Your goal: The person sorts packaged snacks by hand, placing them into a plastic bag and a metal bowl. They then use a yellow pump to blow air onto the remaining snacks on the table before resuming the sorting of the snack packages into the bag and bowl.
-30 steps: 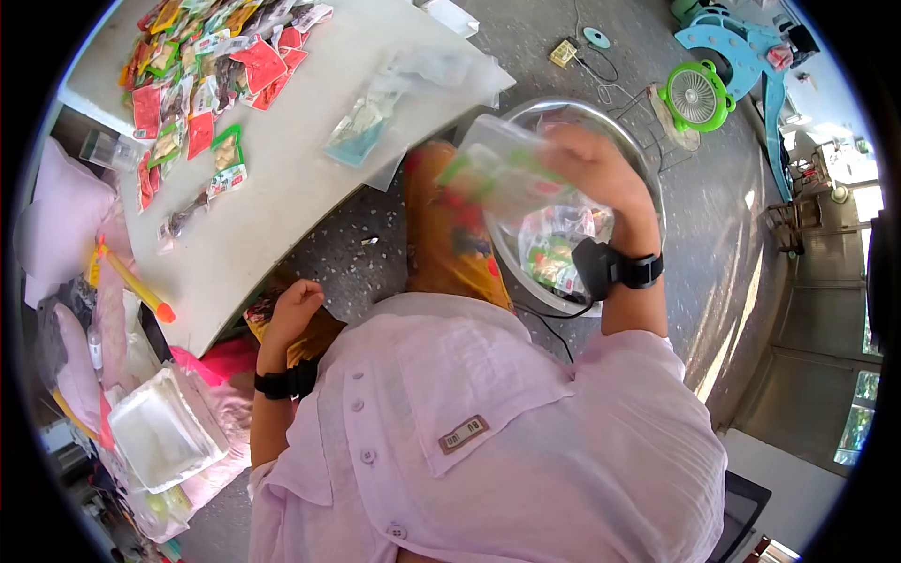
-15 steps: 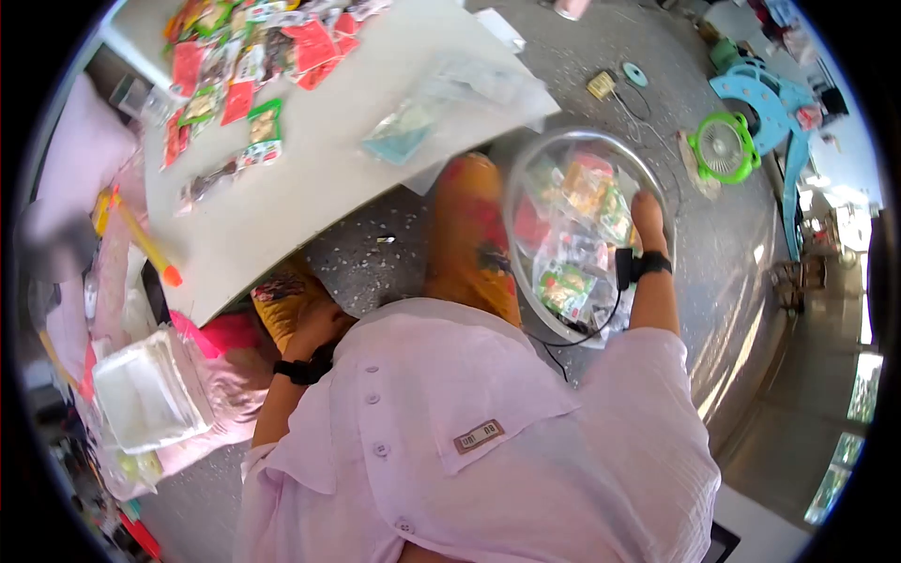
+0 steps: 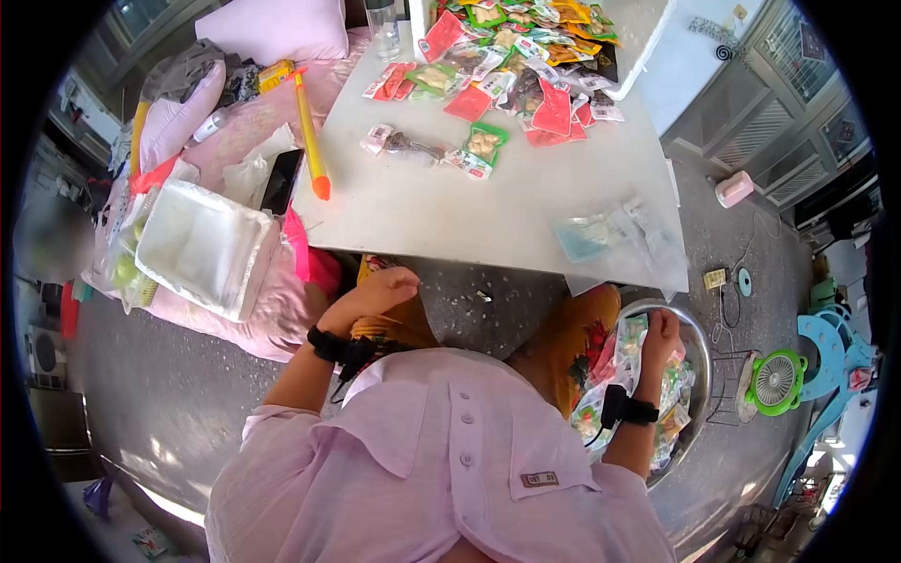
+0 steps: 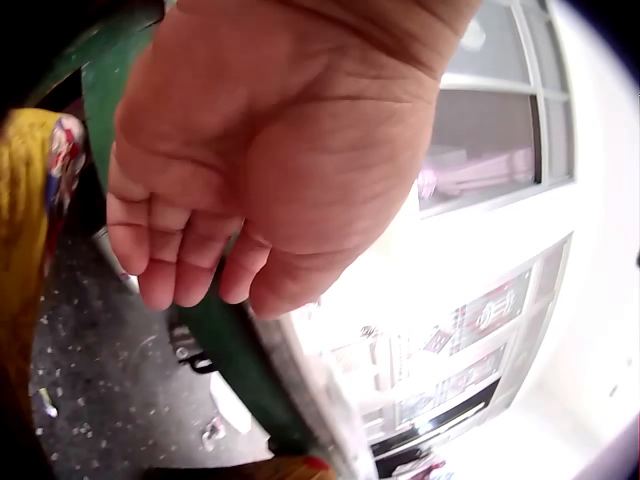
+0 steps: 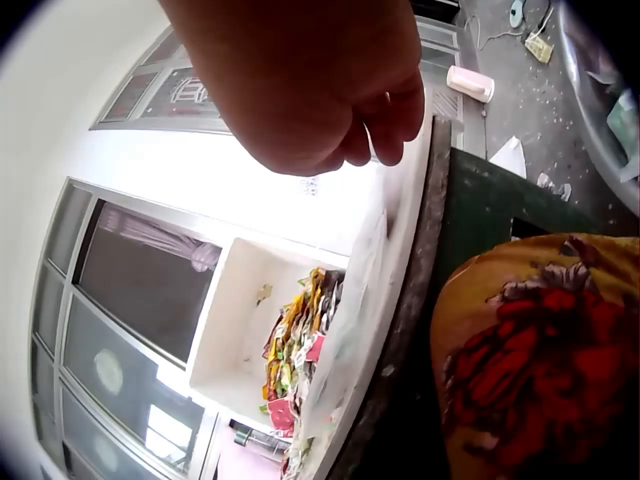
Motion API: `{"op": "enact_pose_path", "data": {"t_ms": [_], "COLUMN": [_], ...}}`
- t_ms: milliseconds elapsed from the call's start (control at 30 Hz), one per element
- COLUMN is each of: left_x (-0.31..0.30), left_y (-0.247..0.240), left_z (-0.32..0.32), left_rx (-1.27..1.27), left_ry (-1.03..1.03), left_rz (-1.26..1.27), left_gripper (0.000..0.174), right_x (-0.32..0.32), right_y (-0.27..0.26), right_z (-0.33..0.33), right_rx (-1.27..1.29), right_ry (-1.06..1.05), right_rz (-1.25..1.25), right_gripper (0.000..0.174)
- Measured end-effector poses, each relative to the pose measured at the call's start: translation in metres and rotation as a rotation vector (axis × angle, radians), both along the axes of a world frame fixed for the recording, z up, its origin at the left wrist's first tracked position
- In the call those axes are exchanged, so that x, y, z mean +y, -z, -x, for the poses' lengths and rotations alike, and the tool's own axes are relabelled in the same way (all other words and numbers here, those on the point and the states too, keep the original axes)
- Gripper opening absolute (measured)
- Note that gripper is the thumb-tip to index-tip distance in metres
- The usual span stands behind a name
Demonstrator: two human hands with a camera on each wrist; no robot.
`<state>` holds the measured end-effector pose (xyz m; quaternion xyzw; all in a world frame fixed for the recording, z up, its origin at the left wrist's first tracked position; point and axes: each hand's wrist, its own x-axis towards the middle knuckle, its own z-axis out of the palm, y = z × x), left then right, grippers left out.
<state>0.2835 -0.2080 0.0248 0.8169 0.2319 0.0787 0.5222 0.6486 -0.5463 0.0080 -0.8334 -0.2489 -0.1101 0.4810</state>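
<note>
My right hand (image 3: 663,340) hangs over the metal basin (image 3: 699,347), its fingers loosely bent. In the right wrist view the same hand (image 5: 330,90) shows nothing between its fingers. Clear snack packets (image 3: 680,389) with green, red and yellow print fill the basin, partly hidden by my forearm. My left hand (image 3: 380,289) is above my left knee, near the table's front edge. Its palm shows in the left wrist view, with the fingers (image 4: 190,265) relaxed and holding nothing.
A pile of snack packets (image 3: 549,84) spreads over the back of the white table (image 3: 394,216). Clear plastic bags (image 3: 624,230) lie at its front right corner. A yellow stick with an orange tip (image 3: 310,136) lies at its left edge, beside a white foam box (image 3: 197,249).
The bag held a second ago is out of my right hand, which dipped into the basin and is now above it. The head view has swung, bringing the table to the middle.
</note>
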Motion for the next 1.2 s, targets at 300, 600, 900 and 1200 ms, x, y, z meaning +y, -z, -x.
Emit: {"op": "enact_pose_path", "data": {"t_ms": [300,600,900,1200], "left_x": [0.145,0.203,0.072,-0.055], "left_y": [-0.017,-0.002,-0.040,-0.015], "left_z": [0.020,0.004,-0.033,-0.039], "left_rx": [-0.279,-0.431,-0.667,-0.582], "left_ry": [-1.007,-0.895,-0.830,-0.576], "left_rz": [-0.528,0.617,0.551,0.284], "left_gripper": [0.026,0.021,0.019,0.036], "right_x": [0.085,0.111,0.170,0.259], "right_y": [-0.038,-0.040,-0.072,-0.067], "right_z": [0.062,0.080,0.124,0.198], "right_rx": [0.081,-0.020,0.148,0.655], "right_ry": [-0.311,-0.461,-0.796,-1.155], "right_rz": [-0.178,-0.004,-0.031,0.053], "right_gripper": [0.007,0.007,0.011,0.031]}}
